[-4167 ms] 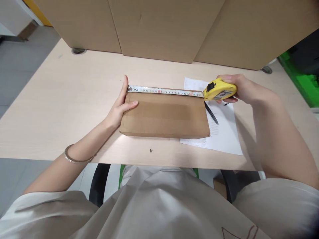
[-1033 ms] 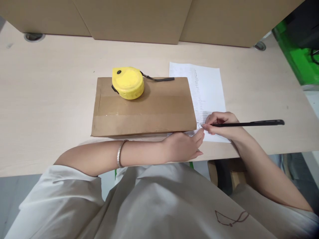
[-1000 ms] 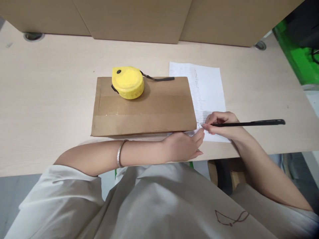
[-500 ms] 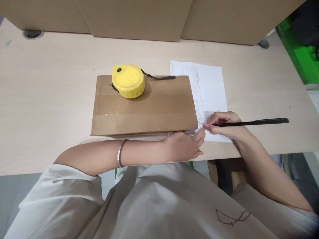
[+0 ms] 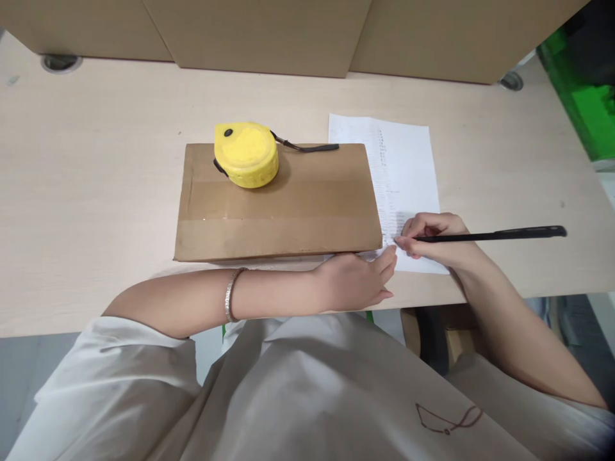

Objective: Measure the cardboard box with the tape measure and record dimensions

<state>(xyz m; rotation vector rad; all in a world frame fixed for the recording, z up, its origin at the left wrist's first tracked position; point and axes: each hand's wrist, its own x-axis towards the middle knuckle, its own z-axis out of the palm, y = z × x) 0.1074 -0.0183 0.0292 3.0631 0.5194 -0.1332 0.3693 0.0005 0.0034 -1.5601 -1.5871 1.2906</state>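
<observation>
My right hand is closed around a slim black pen, its tip low over a printed sheet of paper. The pen's back end points to the right. My left hand lies on the near edge of the sheet, fingers stretched toward the pen tip and nothing held in them. Just beyond my left hand is a brown cardboard box, which covers the left part of the paper. On top of the box rests a yellow tape measure with a black wrist strap.
Large brown cardboard panels stand along the back of the light wooden table. Round cable holes are set in the tabletop near them. Something green lies beyond the table's right edge.
My right hand and the pen have shifted slightly to the right. My left hand, the box and the tape measure keep their places.
</observation>
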